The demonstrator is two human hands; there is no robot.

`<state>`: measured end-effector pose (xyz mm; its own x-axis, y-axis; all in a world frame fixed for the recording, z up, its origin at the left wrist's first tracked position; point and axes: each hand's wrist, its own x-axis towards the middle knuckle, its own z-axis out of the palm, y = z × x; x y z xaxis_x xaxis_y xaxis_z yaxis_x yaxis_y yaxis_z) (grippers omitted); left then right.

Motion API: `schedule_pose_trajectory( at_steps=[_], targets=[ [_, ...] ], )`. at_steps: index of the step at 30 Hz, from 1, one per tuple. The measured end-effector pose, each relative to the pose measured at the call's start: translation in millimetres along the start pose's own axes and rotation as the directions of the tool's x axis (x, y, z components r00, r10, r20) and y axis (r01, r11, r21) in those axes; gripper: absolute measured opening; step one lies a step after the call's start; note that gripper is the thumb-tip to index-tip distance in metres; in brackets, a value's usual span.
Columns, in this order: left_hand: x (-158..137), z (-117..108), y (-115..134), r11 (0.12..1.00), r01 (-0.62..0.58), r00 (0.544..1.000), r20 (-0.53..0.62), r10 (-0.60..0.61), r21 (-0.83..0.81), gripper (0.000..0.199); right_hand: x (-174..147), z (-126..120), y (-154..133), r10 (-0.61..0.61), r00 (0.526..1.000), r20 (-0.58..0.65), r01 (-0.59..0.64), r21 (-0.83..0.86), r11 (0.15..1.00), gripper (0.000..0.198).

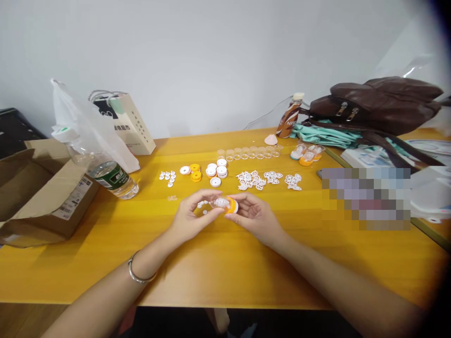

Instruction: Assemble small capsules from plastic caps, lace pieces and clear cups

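Observation:
Between my hands is a small clear capsule with an orange and white base (pixel 231 205), tilted on its side, with a white piece showing inside. My left hand (pixel 193 213) is closed around its clear end. At the orange end, my right hand (pixel 255 217) grips the base with thumb and fingers. Small white pieces (pixel 205 212) lie just behind my left fingers. Farther back are white and orange round bases (pixel 211 171), partly stacked, and a row of clear cups (pixel 250 153). White lattice-like cutouts (pixel 251 180) lie beyond my right hand.
Left stand an open cardboard box (pixel 75 202), a tilted water bottle (pixel 112 176) and a paper bag (pixel 132 124). Several similar capsules (pixel 307 154) stand back right, near a drink bottle (pixel 289 116) and a brown bag (pixel 373 105). Small white knobs (pixel 167 176) sit left of the bases.

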<state>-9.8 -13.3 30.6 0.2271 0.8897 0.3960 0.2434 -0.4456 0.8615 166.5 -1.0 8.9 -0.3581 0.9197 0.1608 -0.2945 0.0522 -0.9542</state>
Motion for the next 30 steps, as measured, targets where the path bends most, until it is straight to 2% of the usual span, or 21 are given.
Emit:
schedule_pose_trajectory(
  at_steps=[4,7,12,16,18,21,26,30],
  targets=[
    [-0.2,0.9,-0.9,1.0,0.018,0.999,-0.031,-0.018,-0.003,0.027,-1.5,-0.1,0.7,-0.031,0.999,-0.017,0.03,-0.011,0.999,0.031],
    [1.3,-2.4,-2.2,0.998,0.043,0.998,0.042,-0.041,-0.041,0.028,-1.6,-0.3,0.1,0.002,1.0,-0.014,-0.002,-0.012,1.0,0.028],
    [3.3,-9.9,-2.2,0.985,0.087,0.975,0.217,-0.053,-0.15,0.032,-2.6,1.9,-0.4,0.177,0.982,0.063,-0.181,0.063,0.982,0.02],
    [3.2,-9.7,1.3,0.973,0.128,0.964,0.254,-0.076,-0.192,0.032,-7.5,8.1,-1.5,0.294,0.945,0.143,-0.32,0.211,0.924,0.02],
    [2.9,-7.7,1.9,0.971,0.131,0.971,0.226,-0.085,-0.199,0.031,-10.1,11.9,-2.2,0.304,0.942,0.144,-0.333,0.271,0.903,0.021],
    [2.3,-2.9,-0.5,0.958,0.136,0.985,0.135,-0.104,-0.251,0.029,-12.1,16.2,-1.7,0.27,0.959,0.081,-0.282,0.301,0.911,0.021],
    [-1.7,10.4,-4.2,0.942,0.168,0.983,-0.017,-0.18,-0.29,0.028,-11.3,18.7,3.7,0.185,0.982,-0.029,-0.176,0.195,0.965,0.023],
    [-7.7,21.7,0.5,0.958,0.116,0.963,-0.207,-0.173,-0.263,0.026,-11.3,18.4,7.5,0.119,0.989,-0.087,-0.106,0.134,0.985,0.027]
  ],
)
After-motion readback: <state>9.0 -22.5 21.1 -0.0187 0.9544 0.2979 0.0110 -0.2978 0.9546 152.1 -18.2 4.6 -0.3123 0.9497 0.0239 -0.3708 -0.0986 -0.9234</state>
